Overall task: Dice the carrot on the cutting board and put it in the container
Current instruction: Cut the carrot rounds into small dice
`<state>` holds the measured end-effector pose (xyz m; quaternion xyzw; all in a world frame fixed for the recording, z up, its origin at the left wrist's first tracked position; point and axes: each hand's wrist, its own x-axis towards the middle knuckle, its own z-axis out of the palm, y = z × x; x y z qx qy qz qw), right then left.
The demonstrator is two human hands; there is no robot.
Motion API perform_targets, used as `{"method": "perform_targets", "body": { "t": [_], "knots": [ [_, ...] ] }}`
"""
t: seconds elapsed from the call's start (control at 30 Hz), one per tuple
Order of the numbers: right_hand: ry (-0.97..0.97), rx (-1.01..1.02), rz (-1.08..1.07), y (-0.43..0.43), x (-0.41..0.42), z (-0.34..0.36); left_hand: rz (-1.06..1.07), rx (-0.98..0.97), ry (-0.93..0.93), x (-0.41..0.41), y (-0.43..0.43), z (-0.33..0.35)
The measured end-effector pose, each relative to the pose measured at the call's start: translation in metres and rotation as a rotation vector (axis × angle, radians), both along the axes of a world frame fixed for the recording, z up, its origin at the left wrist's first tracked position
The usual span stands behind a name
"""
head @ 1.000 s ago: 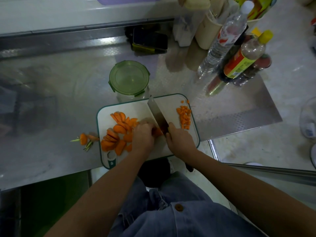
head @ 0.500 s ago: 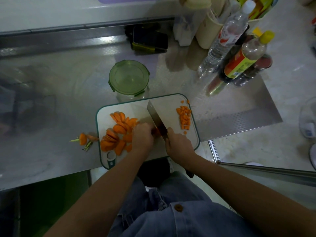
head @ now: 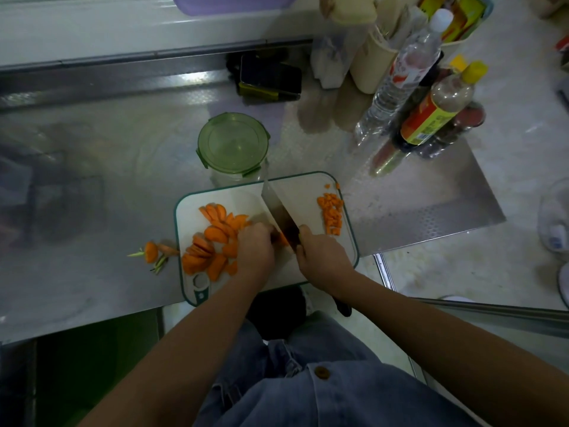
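**Knife down on the board, carrot partly diced**

On my feed the right hand was clenched around the handle of a broad, steel-bladed knife. The dark butt of the handle stuck out below the wrist. The blade ran diagonally across the white rectangular plastic cutting board with a green rim, its tip pointing toward the far edge.

The left hand sat just beside the blade on its left. Its fingers were curled down over a small orange carrot piece and pinned it to the board. I could see only a sliver of that piece between the knuckles and the steel.

Left of that hand, a loose heap of half-moon orange carrot slices lay on the board, touching and overlapping one another. On the right side of the board, well apart from the slices, a small pile of diced carrot lay near the rim, with a couple of stray cubes beyond it.

The round, clear container with a translucent green clip lid stood on the brushed steel counter, right against the board's far edge, with its lid on. I could not tell whether anything was inside it.

The trimmed carrot top with green stalk ends lay on the counter just off the board's left edge. At the far right stood a clear plastic water bottle and a yellow-capped sauce bottle.
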<state>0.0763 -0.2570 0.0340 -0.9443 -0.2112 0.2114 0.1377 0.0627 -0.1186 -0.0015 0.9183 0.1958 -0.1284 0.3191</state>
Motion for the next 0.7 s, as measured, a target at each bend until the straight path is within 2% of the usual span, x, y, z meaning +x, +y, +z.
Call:
{"method": "perform_targets", "body": {
  "t": [0.23, 0.57, 0.7],
  "knots": [
    [-0.009, -0.043, -0.023, 0.006, -0.010, -0.014, 0.012, 0.030, -0.043, 0.000, 0.000, -0.012],
    [-0.040, 0.029, -0.038, 0.006, -0.001, -0.020, -0.026, 0.179, -0.036, -0.003, 0.000, -0.016],
    [-0.046, 0.023, 0.012, -0.003, 0.000, -0.009, 0.015, 0.130, -0.081, -0.007, 0.003, -0.014]
  ]
}}
